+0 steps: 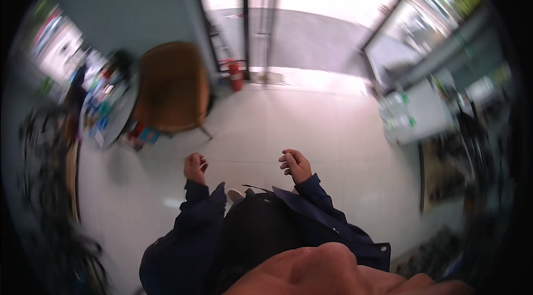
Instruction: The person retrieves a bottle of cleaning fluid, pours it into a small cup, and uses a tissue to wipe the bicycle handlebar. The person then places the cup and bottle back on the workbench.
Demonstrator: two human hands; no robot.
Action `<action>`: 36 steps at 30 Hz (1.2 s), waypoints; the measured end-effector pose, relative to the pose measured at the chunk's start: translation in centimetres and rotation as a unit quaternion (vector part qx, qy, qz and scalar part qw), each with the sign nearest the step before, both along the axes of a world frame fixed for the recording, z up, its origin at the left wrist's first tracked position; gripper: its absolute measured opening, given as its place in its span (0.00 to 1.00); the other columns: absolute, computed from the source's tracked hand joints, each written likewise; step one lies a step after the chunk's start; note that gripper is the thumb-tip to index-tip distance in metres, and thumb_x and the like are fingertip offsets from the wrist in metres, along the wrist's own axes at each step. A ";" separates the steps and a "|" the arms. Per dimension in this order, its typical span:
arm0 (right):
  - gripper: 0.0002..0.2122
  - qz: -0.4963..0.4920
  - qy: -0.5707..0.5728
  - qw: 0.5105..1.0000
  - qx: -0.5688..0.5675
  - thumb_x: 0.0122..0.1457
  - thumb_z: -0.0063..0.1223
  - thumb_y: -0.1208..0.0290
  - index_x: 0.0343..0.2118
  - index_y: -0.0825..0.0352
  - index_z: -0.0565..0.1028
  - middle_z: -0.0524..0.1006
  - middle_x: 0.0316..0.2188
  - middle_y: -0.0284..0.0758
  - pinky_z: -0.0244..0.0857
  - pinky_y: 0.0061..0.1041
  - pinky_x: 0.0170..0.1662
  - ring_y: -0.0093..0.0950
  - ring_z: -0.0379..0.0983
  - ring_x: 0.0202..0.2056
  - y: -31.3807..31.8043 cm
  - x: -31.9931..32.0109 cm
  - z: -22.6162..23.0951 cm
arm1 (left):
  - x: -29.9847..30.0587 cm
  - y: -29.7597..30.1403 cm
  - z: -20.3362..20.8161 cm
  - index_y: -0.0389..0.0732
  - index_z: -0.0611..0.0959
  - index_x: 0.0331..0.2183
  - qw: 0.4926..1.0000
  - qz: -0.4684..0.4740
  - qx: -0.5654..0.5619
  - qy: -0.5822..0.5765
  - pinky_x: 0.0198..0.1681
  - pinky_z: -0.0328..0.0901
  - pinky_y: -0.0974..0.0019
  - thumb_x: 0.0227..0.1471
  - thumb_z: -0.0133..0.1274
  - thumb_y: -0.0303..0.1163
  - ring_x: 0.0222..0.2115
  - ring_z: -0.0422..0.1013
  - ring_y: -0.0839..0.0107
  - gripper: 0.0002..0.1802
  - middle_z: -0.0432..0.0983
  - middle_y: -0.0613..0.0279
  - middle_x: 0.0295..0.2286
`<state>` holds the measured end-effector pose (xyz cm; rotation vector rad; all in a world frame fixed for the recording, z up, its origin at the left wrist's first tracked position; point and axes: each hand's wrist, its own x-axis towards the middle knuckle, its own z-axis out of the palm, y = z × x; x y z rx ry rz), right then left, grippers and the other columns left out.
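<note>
Out in front of my body, over the pale tiled floor, I hold both hands apart in dark blue sleeves. My left hand (pixel 195 168) is curled closed, and a thin pale sliver shows at its fingers, too small and blurred to name. Loosely bent, my right hand (pixel 296 165) has its fingers a little apart, with nothing visible in them. Neither hand touches the furniture. The brown chair (pixel 172 87) stands ahead of my left hand.
On the left, a round table (pixel 126 114) is cluttered with small things. A red fire extinguisher (pixel 235 76) stands by the glass doorway. At right, clear bottles (pixel 397 111) sit by a white table (pixel 434 114). Blurred dark objects line both sides. One shoe (pixel 235 194) shows below me.
</note>
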<state>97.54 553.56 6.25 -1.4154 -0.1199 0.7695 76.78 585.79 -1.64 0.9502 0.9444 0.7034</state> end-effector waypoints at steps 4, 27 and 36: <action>0.15 -0.168 0.007 0.986 -0.016 0.72 0.51 0.61 0.54 0.66 0.75 0.82 0.40 0.34 0.71 0.20 0.33 0.20 0.77 0.33 -4.6 -2.1 -0.2 | 7.8 0.8 -0.7 0.47 0.79 0.45 0.994 -0.105 -0.012 -0.008 0.41 0.73 0.66 0.67 0.56 0.40 0.36 0.75 0.74 0.10 0.79 0.67 0.38; 0.14 -0.486 -0.011 0.873 -0.025 0.73 0.50 0.60 0.51 0.65 0.76 0.82 0.36 0.32 0.70 0.21 0.31 0.19 0.76 0.31 -44.0 5.6 -2.6 | 35.7 -42.1 -0.6 0.42 0.79 0.47 0.903 -0.429 -0.002 -0.005 0.42 0.76 0.61 0.65 0.58 0.37 0.39 0.77 0.69 0.13 0.79 0.62 0.41; 0.13 -0.554 -0.023 0.832 -0.001 0.74 0.50 0.59 0.51 0.63 0.76 0.81 0.36 0.31 0.69 0.20 0.31 0.19 0.74 0.30 -57.7 19.7 -2.2 | 57.4 -57.7 -4.6 0.42 0.79 0.48 0.877 -0.480 0.003 0.025 0.41 0.76 0.62 0.62 0.59 0.33 0.38 0.77 0.69 0.14 0.79 0.61 0.40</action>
